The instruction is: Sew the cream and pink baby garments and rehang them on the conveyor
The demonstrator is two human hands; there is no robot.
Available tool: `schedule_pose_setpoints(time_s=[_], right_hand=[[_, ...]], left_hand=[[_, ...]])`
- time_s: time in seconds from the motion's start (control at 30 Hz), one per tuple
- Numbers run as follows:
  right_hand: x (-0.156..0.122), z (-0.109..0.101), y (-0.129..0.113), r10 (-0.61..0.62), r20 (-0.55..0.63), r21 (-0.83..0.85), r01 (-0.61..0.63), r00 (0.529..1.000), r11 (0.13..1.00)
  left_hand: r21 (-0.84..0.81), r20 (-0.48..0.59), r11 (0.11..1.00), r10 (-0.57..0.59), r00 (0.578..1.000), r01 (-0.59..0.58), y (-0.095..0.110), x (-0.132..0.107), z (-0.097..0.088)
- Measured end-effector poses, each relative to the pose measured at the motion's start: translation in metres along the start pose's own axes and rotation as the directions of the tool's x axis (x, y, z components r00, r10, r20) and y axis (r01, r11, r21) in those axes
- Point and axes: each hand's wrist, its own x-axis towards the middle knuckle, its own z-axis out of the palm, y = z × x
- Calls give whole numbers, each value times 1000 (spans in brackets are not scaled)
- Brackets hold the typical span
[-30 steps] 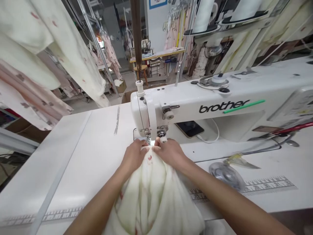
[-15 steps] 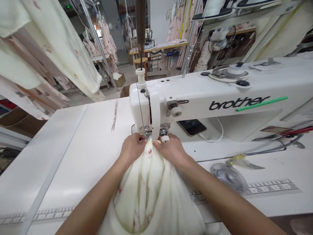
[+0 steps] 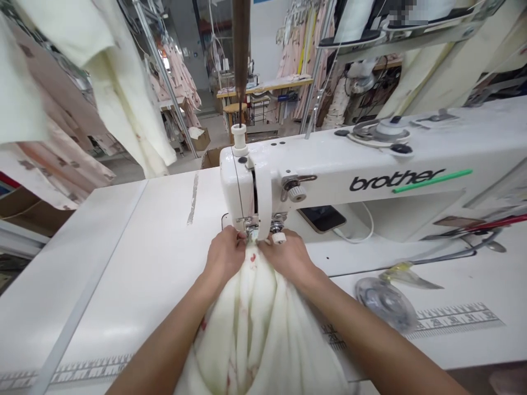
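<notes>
1. Cloth [image 3: 269, 323], soft, pale cream and printed with small red motifs, fills the lower centre of the frame. A second ago we saw its upper edge just short of the small shiny metal presser foot [image 3: 249, 235]; now its gathered tip reaches up to it.
2. We judge that this brings the cloth into the stitching area, where its alignment matters most. We cannot tell whether it already lies under the foot.
3. At centre, the bare left hand [image 3: 225, 255] has its fingers curled nearly closed, pinching the cloth's left side; some fingertips are hidden.
4. The bare right hand [image 3: 288, 253] mirrors it, thumb pressed on the cloth's right side, the fingers bent in, partly behind a small white ribbed knob [image 3: 279, 238].
5. Below both hands we see the cloth fall in deep, rounded pleats that widen like a bell, its surface matt and pliant.
6. By contrast, the glossy white sewing machine [image 3: 325, 156], across the centre right, is hard and smooth, with rounded edges and a narrow bright-green strip [image 3: 432, 181].
7. Lower right, we find a round, clear plastic disc-shaped object [image 3: 385, 304] on the smooth white tabletop [image 3: 164, 236].
</notes>
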Motion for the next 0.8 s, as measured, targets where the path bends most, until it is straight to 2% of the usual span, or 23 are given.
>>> schedule_pose_setpoints(time_s=[0.47, 0.8], right_hand=[[5, -2, -3, 15, 8, -41, -14, 1000, 999], [9, 5, 0, 20, 13, -90, -18, 1000, 996]], left_hand=[[69, -55, 996, 52, 997, -48, -5, 6, 5], [43, -82, 997, 61, 995, -57, -4, 9, 6]])
